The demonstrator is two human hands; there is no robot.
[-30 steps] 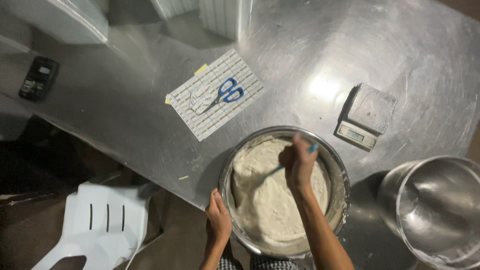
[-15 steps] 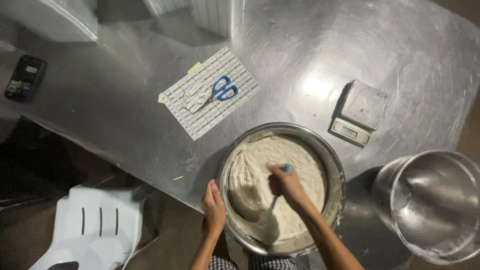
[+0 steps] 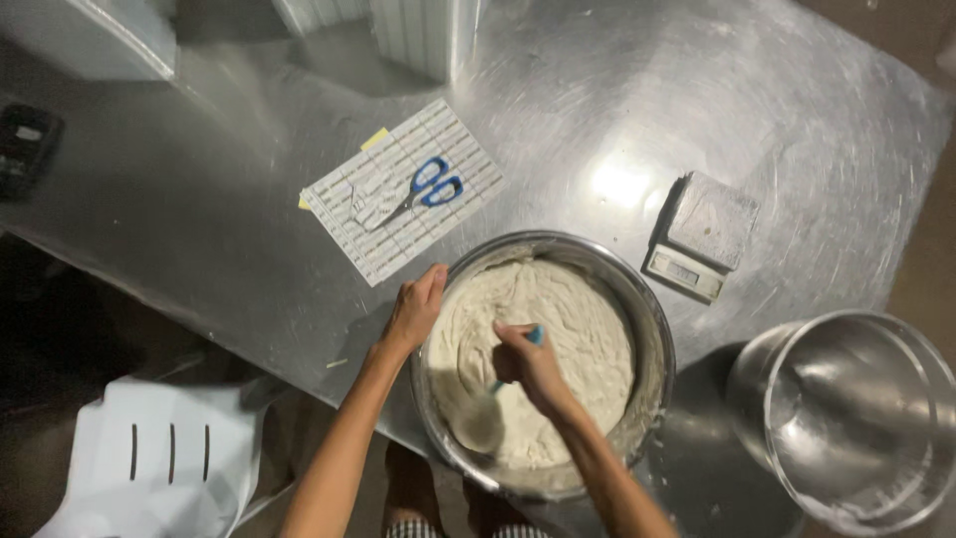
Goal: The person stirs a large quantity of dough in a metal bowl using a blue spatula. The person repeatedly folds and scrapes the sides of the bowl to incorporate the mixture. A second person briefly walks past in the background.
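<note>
The wide round steel mixing bowl [image 3: 652, 329] sits in the lower middle of the frame, on the near edge of the brushed steel table [image 3: 747, 110], and it is filled with pale, thick batter [image 3: 578, 339]. Your right hand [image 3: 528, 364] reaches in from the bottom edge, forearm angled up and left, fist closed around the light blue handle of a stirring tool [image 3: 513, 364]. Only the handle's tip and a short stretch below your fist show; its working end is sunk in the batter and hard to make out. Your left hand [image 3: 413, 309] comes up from the lower left, arm nearly straight, fingers curled over the bowl's left rim and gripping it.

Up and left of the bowl, blue-handled scissors [image 3: 423, 189] lie on a white lined sheet [image 3: 398, 194]. To the upper right stands a small grey kitchen scale [image 3: 702, 234]. At the lower right a large empty steel pot [image 3: 856, 418] is cut off by the frame edge. A white plastic chair [image 3: 149, 468] shows at the lower left, partly cropped.
</note>
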